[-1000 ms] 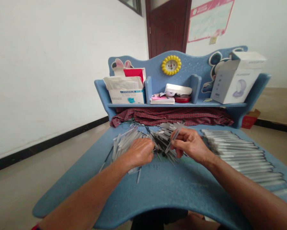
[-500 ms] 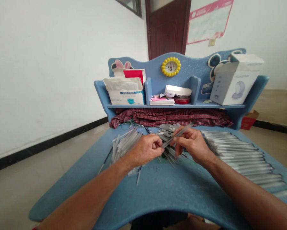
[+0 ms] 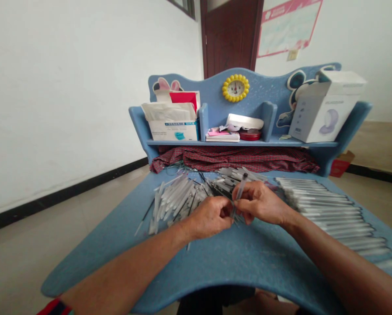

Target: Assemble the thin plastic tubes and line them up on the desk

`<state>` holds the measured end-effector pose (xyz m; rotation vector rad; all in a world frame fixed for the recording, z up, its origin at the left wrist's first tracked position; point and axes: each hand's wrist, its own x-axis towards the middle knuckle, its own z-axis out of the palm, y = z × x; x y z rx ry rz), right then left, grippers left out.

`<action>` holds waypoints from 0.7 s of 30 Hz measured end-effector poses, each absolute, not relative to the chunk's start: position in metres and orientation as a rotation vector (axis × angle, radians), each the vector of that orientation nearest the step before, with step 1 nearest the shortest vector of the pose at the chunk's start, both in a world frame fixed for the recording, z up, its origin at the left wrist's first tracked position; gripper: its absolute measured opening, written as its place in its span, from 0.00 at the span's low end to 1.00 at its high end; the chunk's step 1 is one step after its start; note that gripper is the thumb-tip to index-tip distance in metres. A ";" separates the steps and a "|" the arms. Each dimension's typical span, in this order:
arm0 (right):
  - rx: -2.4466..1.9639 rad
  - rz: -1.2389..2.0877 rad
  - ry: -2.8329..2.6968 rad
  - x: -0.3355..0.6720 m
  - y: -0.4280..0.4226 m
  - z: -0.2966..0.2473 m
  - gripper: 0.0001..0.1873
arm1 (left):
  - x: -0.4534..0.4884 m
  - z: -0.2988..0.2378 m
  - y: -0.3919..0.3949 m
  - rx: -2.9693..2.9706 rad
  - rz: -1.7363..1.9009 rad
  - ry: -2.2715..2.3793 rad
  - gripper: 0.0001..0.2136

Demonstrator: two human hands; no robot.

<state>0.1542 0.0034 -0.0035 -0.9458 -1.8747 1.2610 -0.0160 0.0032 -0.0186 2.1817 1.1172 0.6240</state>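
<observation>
Both my hands meet over the middle of the blue desk (image 3: pixel 215 262). My right hand (image 3: pixel 261 203) pinches a clear pen barrel (image 3: pixel 240 190), which stands tilted up and away from me. My left hand (image 3: pixel 212 216) is closed at the barrel's lower end, fingertips against it; what else it holds is hidden. Just behind the hands lies a loose heap of clear barrels and dark refills (image 3: pixel 189 197). To the right, finished pens (image 3: pixel 330 210) lie side by side in a long row.
A red plaid cloth (image 3: pixel 231 158) lies under the desk's shelf (image 3: pixel 241 143). On the shelf stand a mask box (image 3: pixel 172 127), papers and a red tin (image 3: pixel 250 135), and a white carton (image 3: pixel 323 109). A yellow clock (image 3: pixel 235 88) hangs on the backboard. A door stands behind.
My left hand left the heap and came to meet the right hand. The barrel swung from lying slanted across the hands to standing more upright, and both hands drew nearer to me.
</observation>
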 end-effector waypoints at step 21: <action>-0.973 1.206 -2.108 0.156 0.005 -0.007 0.06 | -0.018 -0.029 0.008 2.501 0.472 0.942 0.06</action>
